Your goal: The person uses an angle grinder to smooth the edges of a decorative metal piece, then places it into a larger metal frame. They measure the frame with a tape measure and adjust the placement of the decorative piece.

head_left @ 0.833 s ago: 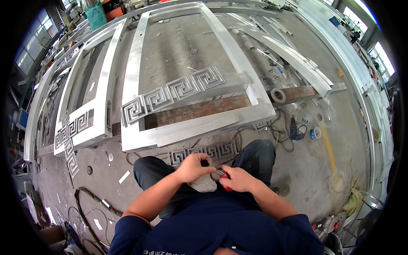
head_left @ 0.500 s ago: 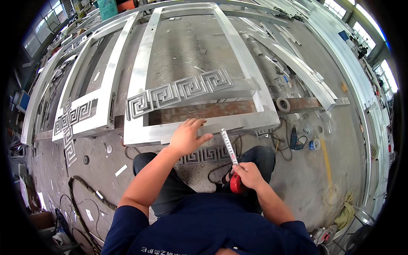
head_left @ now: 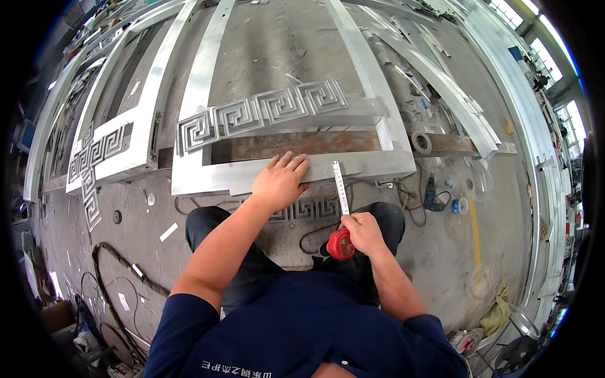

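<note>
- Tape (head_left: 341, 244): lower centre, red case with blade (head_left: 341, 189) partly out.
- Right hand (head_left: 364, 234): closed round the tape.
- Left hand (head_left: 281, 181): opened out, resting on the metal frame (head_left: 378, 164) at centre.

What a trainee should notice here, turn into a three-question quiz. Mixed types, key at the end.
1. Which hand holds the red, rounded tape measure?
2. True or false: its long, narrow white blade is extended.
3. The bare left hand is over: (a) the teal power drill; (b) the near rail of the silver metal frame; (c) the small dark round disc.

Key: 1. The bare right hand. 2. True. 3. b.
</note>
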